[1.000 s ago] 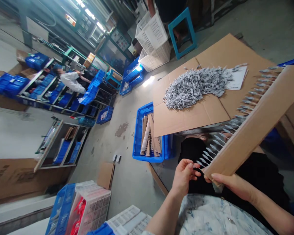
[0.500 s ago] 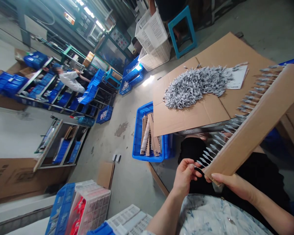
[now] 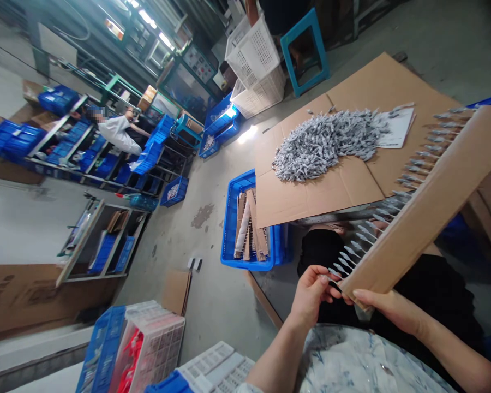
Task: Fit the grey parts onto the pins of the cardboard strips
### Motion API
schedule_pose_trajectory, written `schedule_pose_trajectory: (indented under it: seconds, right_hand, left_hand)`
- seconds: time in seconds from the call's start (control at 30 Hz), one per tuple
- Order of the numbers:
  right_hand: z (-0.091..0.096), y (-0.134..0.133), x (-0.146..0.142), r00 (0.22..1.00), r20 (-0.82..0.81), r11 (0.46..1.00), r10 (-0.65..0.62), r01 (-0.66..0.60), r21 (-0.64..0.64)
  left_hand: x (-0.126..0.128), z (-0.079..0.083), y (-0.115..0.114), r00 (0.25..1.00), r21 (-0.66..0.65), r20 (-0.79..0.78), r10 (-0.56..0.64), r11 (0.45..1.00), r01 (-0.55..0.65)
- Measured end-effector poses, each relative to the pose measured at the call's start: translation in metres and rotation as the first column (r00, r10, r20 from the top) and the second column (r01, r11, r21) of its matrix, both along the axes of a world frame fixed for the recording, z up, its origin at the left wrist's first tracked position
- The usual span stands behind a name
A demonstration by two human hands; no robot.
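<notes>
Through the head camera, nearest me: right hand (image 3: 387,308) clamped on the lower end of a long cardboard strip (image 3: 425,218), thumb on its face, other fingers mostly hidden behind. Left hand (image 3: 313,295) just beside it, thumb and index pinching a small grey piece (image 3: 334,280) at that same end; fingertips cover most of it. Strip is held up over the lap, slanting away to the right, far end past the near right part of the cardboard sheet. Looks flat, plain tan, paler along the toothed edge. Row of slim, pointed, leaf-shaped grey pieces (image 3: 364,237) sticks out of that edge on thin stems, comb-like, slightly uneven angles.

Next, the cardboard sheet (image 3: 319,202), creased; dense grey pile (image 3: 323,144) mid-sheet, reaching toward its left edge, white paper (image 3: 395,131) partly under the right end. By the sheet's near left corner, lower down: blue crate (image 3: 245,266) with more strips (image 3: 251,229) inside. Farther: stacked white baskets (image 3: 251,60), blue stool (image 3: 319,46). Well back, a person in white (image 3: 120,134) at racks.
</notes>
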State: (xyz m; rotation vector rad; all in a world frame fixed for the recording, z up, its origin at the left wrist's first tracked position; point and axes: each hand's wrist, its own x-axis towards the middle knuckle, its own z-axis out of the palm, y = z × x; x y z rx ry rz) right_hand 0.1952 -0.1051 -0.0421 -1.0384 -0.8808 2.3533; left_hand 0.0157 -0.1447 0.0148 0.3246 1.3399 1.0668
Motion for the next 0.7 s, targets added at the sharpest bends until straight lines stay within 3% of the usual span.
schedule_pose_trajectory:
  seconds: [0.27, 0.7]
  right_hand:
    - [0.012, 0.004, 0.000, 1.000, 0.027, 0.999, 0.001, -0.003, 0.042]
    - [0.014, 0.003, -0.001, 0.998, 0.067, 1.000, -0.018, 0.016, 0.022]
  left_hand:
    - [-0.006, -0.002, -0.004, 0.997, -0.002, 0.019, 0.080, 0.997, -0.080]
    - [-0.002, 0.002, 0.002, 0.997, -0.017, 0.029, 0.075, 0.997, -0.075]
